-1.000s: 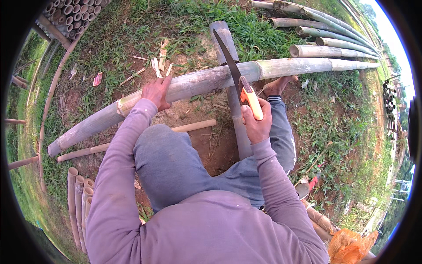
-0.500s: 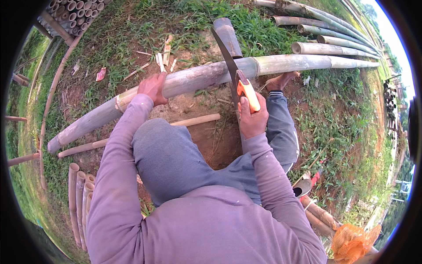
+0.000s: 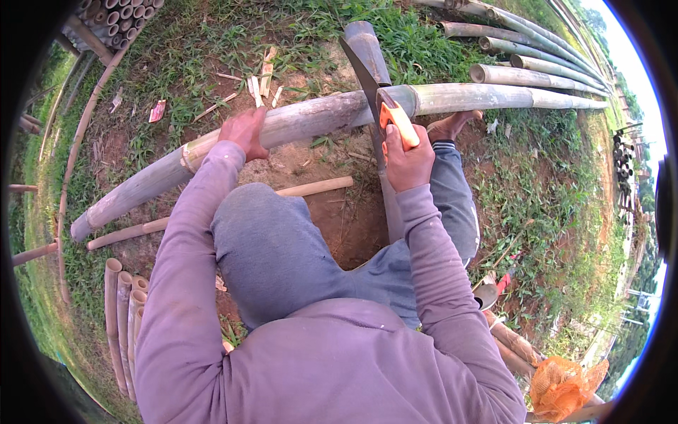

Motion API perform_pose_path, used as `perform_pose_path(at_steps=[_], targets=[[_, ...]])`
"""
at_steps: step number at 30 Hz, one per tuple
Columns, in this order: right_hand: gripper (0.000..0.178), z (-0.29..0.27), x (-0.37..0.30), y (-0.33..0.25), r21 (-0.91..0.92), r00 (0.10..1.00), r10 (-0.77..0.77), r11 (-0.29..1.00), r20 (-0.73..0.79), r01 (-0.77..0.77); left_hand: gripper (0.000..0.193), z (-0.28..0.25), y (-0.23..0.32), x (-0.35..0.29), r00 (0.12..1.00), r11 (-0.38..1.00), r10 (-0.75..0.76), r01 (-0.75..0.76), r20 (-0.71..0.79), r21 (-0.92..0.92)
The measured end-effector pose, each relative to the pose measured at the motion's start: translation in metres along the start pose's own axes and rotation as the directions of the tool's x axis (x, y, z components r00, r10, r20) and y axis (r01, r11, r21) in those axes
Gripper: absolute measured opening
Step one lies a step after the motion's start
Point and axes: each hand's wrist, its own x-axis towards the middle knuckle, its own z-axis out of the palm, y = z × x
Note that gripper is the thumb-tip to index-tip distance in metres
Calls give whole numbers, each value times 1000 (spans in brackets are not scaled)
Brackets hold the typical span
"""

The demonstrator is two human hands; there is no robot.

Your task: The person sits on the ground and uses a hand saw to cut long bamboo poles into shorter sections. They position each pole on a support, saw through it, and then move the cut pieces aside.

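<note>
Saw blade (image 3: 361,71) tip behind bamboo pole (image 3: 311,120)

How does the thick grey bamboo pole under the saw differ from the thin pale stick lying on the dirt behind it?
The thick grey bamboo pole is far wider and longer than the thin pale stick. The pole lies raised across a support, steadied by the left hand, with the right hand sawing it; the stick lies untouched on bare dirt. Both lie roughly parallel.

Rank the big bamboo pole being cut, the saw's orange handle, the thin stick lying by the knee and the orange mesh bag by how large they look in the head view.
1. big bamboo pole
2. thin stick
3. orange mesh bag
4. saw's orange handle

The bag sits at the bent rim, so its look is unsure.
</note>
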Motion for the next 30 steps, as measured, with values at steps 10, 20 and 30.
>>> perform_pose_path(at_steps=[10,20,30], targets=[[21,-87,-125,-20,-32,996,70,997,53,-68,87,9,-13,-2,1000,1000,-9,9,6,-19],[18,-87,-118,-25,-19,989,135,991,65,-134,91,-2,-14,-1,995,998,-40,45,92,-45],[24,-3,5,-4,-10,999,40,999,21,-40,92,-3,-5,6,997,999,-14,17,72,-37]])
